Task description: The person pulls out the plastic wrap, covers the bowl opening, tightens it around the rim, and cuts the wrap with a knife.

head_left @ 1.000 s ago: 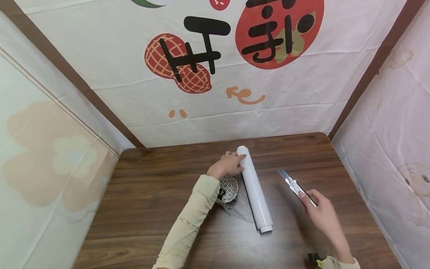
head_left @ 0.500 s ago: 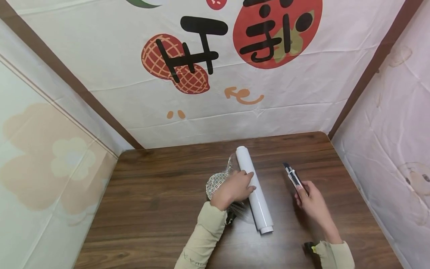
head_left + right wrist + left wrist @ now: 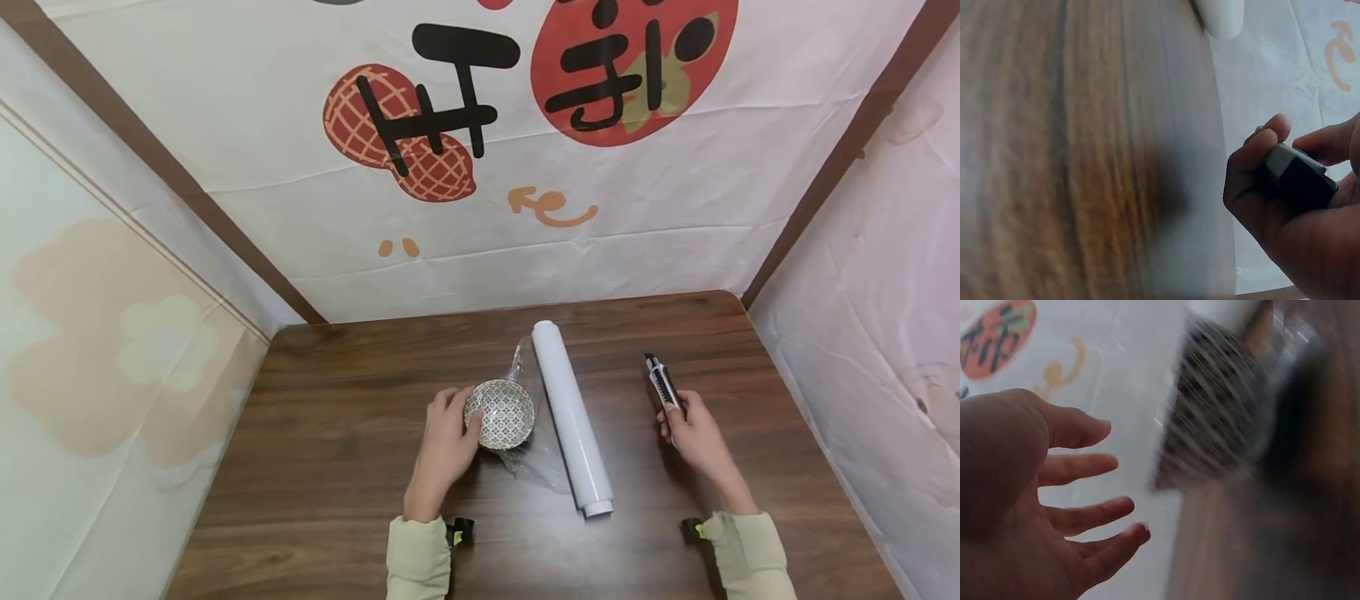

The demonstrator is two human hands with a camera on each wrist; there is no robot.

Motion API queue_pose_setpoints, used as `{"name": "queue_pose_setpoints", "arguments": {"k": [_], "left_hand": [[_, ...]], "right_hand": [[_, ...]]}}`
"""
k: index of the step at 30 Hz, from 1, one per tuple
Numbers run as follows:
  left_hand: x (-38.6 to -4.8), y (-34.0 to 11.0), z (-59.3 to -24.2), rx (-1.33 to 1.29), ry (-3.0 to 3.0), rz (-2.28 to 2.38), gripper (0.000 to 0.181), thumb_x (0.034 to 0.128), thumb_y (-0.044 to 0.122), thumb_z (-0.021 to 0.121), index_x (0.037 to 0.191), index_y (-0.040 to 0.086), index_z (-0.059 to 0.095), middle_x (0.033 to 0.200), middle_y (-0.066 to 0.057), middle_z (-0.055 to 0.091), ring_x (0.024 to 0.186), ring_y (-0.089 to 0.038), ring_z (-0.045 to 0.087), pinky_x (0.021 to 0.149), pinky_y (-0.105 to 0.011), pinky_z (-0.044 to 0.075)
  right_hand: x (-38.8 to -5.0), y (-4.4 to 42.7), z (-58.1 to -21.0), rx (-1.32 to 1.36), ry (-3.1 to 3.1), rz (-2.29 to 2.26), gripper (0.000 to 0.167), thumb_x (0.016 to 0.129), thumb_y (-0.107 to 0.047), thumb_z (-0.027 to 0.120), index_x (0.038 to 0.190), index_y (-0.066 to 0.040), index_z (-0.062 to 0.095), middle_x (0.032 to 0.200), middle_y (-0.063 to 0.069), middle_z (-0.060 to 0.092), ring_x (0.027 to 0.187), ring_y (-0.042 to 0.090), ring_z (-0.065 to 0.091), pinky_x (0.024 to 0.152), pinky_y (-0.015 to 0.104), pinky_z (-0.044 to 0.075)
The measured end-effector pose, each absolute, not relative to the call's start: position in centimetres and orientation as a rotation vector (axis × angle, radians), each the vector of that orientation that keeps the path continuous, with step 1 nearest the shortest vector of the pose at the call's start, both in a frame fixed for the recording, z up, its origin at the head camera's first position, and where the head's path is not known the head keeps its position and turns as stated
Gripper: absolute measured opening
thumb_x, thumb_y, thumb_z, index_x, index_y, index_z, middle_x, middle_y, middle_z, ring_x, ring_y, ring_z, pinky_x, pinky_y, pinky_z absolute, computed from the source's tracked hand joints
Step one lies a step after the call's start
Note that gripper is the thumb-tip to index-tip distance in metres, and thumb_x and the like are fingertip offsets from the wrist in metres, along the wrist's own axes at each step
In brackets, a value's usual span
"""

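Note:
A small patterned bowl (image 3: pixel 501 415) stands near the middle of the table in the head view, with clear plastic film (image 3: pixel 536 454) about it. My left hand (image 3: pixel 444 446) is at the bowl's left side, its thumb over the near rim. In the left wrist view its fingers (image 3: pixel 1088 512) are spread and loosely bent, with the blurred bowl (image 3: pixel 1210 406) beyond them. My right hand (image 3: pixel 699 442) grips a box cutter (image 3: pixel 663 383), tip pointing away, above the table's right side. In the right wrist view my fingers curl round the cutter's dark handle (image 3: pixel 1297 178).
A long white roll of plastic wrap (image 3: pixel 573 417) lies lengthwise between the bowl and the right hand. The brown wooden table (image 3: pixel 322 467) ends at printed cloth walls (image 3: pixel 480 283) at the back and both sides.
My left hand has moved from beside the roll, over the bowl, to the bowl's left side. The right hand has turned the cutter more upright in view, and its exposed blade looks shorter.

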State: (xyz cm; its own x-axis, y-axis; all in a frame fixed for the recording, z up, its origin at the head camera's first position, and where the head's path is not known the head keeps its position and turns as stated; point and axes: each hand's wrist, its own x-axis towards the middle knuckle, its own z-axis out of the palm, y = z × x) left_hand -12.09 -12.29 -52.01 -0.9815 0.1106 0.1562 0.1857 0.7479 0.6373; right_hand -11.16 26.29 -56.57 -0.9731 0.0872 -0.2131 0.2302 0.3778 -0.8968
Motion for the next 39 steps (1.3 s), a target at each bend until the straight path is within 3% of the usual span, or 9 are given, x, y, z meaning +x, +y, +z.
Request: {"name": "queue_pose_setpoints", "arguments": {"k": [8, 14, 19, 24, 28, 36, 39], "left_hand": [[-12.0, -14.1, -55.2, 0.023, -2.840, -1.449, 0.038, 0.1096, 0.027, 0.057, 0.141, 0.006, 0.063, 0.122, -0.012, 0.074, 0.102, -0.021, 0.070, 0.086, -0.036, 0.057], [-11.7, -14.4, -55.7, 0.081, -2.782, -1.573, 0.035, 0.1093, 0.020, 0.057, 0.140, 0.005, 0.063, 0.116, -0.014, 0.076, 0.089, -0.021, 0.069, 0.072, -0.022, 0.052], [-11.0, -14.7, -55.6, 0.117, -2.792, -1.597, 0.036, 0.1076, 0.017, 0.059, 0.142, 0.004, 0.061, 0.111, -0.016, 0.077, 0.081, -0.024, 0.070, 0.066, -0.022, 0.049], [-10.0, -14.9, -55.4, 0.136, -2.834, -1.590, 0.046, 0.1066, 0.015, 0.060, 0.151, 0.004, 0.051, 0.106, -0.014, 0.076, 0.080, -0.023, 0.070, 0.068, -0.025, 0.049], [-9.2, -14.9, -55.1, 0.128, -2.858, -1.595, 0.055, 0.1053, 0.014, 0.061, 0.157, 0.007, 0.044, 0.105, -0.012, 0.074, 0.080, -0.020, 0.070, 0.072, -0.027, 0.051], [-8.5, -15.3, -54.6, 0.076, -2.927, -1.573, 0.056, 0.1048, 0.018, 0.063, 0.158, 0.013, 0.046, 0.101, -0.008, 0.073, 0.080, -0.018, 0.068, 0.070, -0.024, 0.050], [-8.6, -15.6, -54.6, 0.073, -2.942, -1.557, 0.055, 0.1045, 0.021, 0.065, 0.157, 0.015, 0.048, 0.102, -0.007, 0.073, 0.079, -0.014, 0.064, 0.070, -0.024, 0.048]], "right_hand": [[-12.1, 26.7, -57.3, 0.276, 2.465, -1.616, 0.043, 0.110, -0.004, 0.035, 0.147, 0.019, 0.028, 0.109, 0.024, 0.064, 0.081, 0.014, 0.063, 0.065, 0.025, 0.057], [-12.8, 26.9, -57.6, 0.236, 2.453, -1.612, 0.046, 0.106, 0.001, 0.035, 0.147, 0.021, 0.027, 0.113, 0.026, 0.064, 0.085, 0.015, 0.062, 0.066, 0.024, 0.056], [-13.2, 27.2, -57.3, 0.283, 2.481, -1.574, 0.047, 0.108, -0.004, 0.039, 0.148, 0.018, 0.029, 0.111, 0.025, 0.065, 0.085, 0.016, 0.063, 0.065, 0.025, 0.056], [-13.6, 27.4, -56.8, 0.388, 2.693, -1.365, 0.041, 0.109, -0.018, 0.051, 0.135, 0.013, 0.051, 0.104, 0.025, 0.069, 0.082, 0.023, 0.068, 0.067, 0.029, 0.053], [-13.8, 27.4, -56.5, 0.462, 2.823, -1.182, 0.039, 0.105, -0.023, 0.058, 0.125, 0.010, 0.064, 0.110, 0.028, 0.070, 0.091, 0.034, 0.064, 0.073, 0.035, 0.045], [-14.0, 27.6, -56.4, 0.571, 2.782, -1.188, 0.037, 0.101, -0.022, 0.062, 0.122, 0.008, 0.066, 0.099, 0.021, 0.069, 0.082, 0.030, 0.065, 0.064, 0.028, 0.045], [-14.1, 27.7, -56.3, 0.584, 2.801, -1.159, 0.038, 0.100, -0.024, 0.064, 0.120, 0.008, 0.067, 0.099, 0.021, 0.069, 0.086, 0.032, 0.065, 0.066, 0.030, 0.044]]}}
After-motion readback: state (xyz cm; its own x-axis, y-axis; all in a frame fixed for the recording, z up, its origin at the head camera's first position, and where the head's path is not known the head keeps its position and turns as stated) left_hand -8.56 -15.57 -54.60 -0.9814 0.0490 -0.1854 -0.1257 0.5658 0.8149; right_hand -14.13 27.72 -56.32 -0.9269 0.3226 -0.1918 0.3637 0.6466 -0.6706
